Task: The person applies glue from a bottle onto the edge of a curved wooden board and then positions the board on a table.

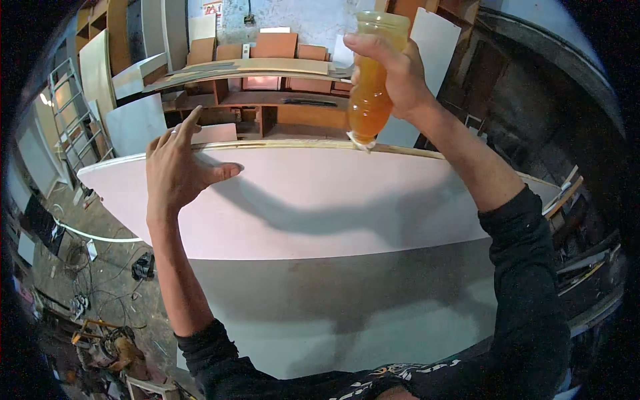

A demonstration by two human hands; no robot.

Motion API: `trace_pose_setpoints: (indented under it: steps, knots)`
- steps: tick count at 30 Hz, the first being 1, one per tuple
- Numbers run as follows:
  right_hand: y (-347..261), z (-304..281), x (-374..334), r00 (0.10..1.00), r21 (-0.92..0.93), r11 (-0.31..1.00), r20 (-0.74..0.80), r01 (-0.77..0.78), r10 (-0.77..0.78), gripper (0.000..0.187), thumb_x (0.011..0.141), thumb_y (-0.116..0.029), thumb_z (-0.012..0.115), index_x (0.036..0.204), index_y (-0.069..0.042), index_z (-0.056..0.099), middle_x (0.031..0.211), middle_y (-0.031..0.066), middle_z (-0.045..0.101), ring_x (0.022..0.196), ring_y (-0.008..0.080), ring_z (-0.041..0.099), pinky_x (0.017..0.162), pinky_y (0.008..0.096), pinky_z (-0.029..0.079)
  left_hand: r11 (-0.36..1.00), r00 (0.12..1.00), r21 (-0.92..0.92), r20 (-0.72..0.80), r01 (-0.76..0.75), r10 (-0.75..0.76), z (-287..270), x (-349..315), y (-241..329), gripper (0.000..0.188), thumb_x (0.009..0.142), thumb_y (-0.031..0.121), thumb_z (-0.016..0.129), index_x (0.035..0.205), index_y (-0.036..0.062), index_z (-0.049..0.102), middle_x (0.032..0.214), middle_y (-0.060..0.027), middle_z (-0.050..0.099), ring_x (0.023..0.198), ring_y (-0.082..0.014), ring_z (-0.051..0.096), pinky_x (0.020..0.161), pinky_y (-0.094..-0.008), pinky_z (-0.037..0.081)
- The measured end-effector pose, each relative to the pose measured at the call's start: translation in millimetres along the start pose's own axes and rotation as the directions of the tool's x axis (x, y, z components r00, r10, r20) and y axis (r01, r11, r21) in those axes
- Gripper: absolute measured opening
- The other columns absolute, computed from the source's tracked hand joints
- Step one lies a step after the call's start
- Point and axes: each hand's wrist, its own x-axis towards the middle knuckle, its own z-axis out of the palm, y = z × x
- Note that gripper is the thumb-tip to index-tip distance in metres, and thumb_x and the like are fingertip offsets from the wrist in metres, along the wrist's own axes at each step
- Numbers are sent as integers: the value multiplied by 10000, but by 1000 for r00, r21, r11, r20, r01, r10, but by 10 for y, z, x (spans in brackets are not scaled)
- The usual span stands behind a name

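My right hand (404,75) is wrapped round a clear plastic bottle (369,110) of amber-orange liquid, probably glue. The bottle is held with its narrow end down, and that end is coated in a whitish residue. This tip is at the long upper edge (287,144) of a pale pinkish-white panel (320,207), though I cannot tell whether it touches. To the left, my left hand (175,167) is at the same edge with thumb and fingers apart, holding nothing. A shadow of my arms falls across the panel.
Below the panel lies a grey-green surface (347,313). Behind it are wooden shelves (307,115) with stacked boards. A metal ladder (80,113) leans at the left, above a floor with tangled cables (87,267) and a tool-like machine (110,350). Wood strips (567,193) stick out at right.
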Motion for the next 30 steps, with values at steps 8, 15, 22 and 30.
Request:
trace_pose_setpoints:
  steps: [8, 15, 22, 30]
  knots:
    - [22, -12, 192, 998, 177, 984, -64, 16, -4, 270, 878, -342, 697, 932, -81, 658, 768, 4, 592, 687, 104, 616, 617, 288, 513, 1000, 1000, 27, 16, -3, 2, -7, 9, -42, 1276, 399, 699, 854, 1455, 100, 464, 1183, -132, 697, 1152, -298, 629, 1032, -478, 408]
    - [102, 959, 380, 985, 151, 975, 26, 163, -168, 198, 843, -269, 698, 811, -85, 631, 710, 15, 573, 636, 130, 541, 562, 305, 412, 1000, 998, -22, 61, 14, -13, 25, 57, -72, 1262, 427, 727, 837, 1439, 67, 475, 1166, -130, 705, 1156, -303, 625, 1042, -486, 398]
    - [27, 530, 176, 997, 49, 996, 22, 79, -80, 209, 849, -245, 692, 750, -86, 598, 641, 6, 546, 588, 131, 516, 548, 313, 399, 1000, 999, -4, 34, 0, 0, 26, 6, -89, 1223, 449, 664, 875, 1445, 79, 472, 1168, -126, 700, 1144, -303, 619, 1035, -462, 400]
    - [-44, -943, -336, 995, -389, 916, 4, 93, -100, 261, 871, -344, 703, 876, -90, 642, 782, 4, 586, 730, 106, 577, 645, 283, 457, 998, 998, -5, 23, -58, 58, 92, 40, -35, 1109, 511, 566, 896, 1446, 137, 481, 1158, -102, 690, 1103, -322, 610, 1000, -461, 413]
